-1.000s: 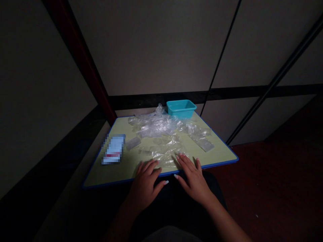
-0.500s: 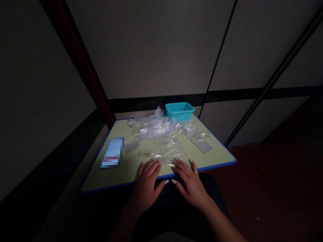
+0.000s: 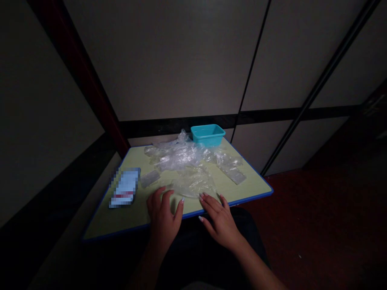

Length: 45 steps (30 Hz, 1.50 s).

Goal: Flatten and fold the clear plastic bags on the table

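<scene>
Clear plastic bags [image 3: 178, 155] lie crumpled across the middle and back of a pale yellow table [image 3: 121, 221] with a blue edge. A flatter clear bag [image 3: 195, 181] is spread nearest to me. My right hand [image 3: 220, 221] rests at the front edge, its fingers extended and their tips at the near border of that bag. My left hand [image 3: 165, 215] is over the table to the left, fingers apart and bent, thumb out, holding nothing; its fingertips are near the bag's left end.
A turquoise basket [image 3: 208, 139] stands at the back edge by the wall panels. At the left lies a phone-like object [image 3: 125, 187], its surface pixelated. Small folded plastic pieces lie at left [image 3: 150, 178] and right [image 3: 236, 174].
My left hand has moved left, away from my right hand, and its fingers have bent. The near bag looks flatter and more spread out. The view has shifted slightly.
</scene>
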### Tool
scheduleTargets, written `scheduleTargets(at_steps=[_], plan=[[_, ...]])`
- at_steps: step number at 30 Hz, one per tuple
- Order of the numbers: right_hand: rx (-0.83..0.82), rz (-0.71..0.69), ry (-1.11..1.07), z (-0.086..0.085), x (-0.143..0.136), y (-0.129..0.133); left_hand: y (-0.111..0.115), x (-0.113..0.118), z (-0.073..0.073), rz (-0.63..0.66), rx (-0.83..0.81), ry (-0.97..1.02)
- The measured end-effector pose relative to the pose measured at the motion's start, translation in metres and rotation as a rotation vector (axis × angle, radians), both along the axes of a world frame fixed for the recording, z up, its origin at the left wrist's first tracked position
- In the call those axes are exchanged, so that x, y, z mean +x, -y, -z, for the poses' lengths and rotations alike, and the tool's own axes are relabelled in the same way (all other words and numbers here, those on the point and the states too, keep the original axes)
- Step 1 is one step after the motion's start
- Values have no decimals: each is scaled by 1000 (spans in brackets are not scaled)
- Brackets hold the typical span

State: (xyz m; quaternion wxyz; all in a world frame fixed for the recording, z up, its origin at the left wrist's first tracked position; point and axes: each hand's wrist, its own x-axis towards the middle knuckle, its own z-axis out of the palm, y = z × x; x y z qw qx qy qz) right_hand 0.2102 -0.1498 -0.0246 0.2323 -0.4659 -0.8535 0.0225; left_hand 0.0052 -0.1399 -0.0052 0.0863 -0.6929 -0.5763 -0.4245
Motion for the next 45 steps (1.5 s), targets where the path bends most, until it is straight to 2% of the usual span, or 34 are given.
scheduleTargets(at_steps=[3, 6, 14, 20, 29, 39, 42, 45], plan=[[22, -4, 10, 2, 1, -1, -4, 1, -3, 49, -16, -13], [64, -7, 17, 7, 2, -2, -9, 5, -5, 99, -102, -48], [164, -25, 41, 22, 5, -6, -23, 22, -13, 103, -260, -139], [186, -29, 56, 25, 5, -7, -22, 21, -9, 158, -300, -188], [180, -25, 72, 23, 5, -7, -21, 19, -7, 140, -302, -197], [135, -19, 78, 17, 4, -4, -18, -1, -7, 130, -299, -134], [127, -12, 72, 17, 3, -4, -15, -10, -8, 207, -287, -120], [124, -11, 65, 17, 3, -4, -11, -18, -9, 344, -274, -89]])
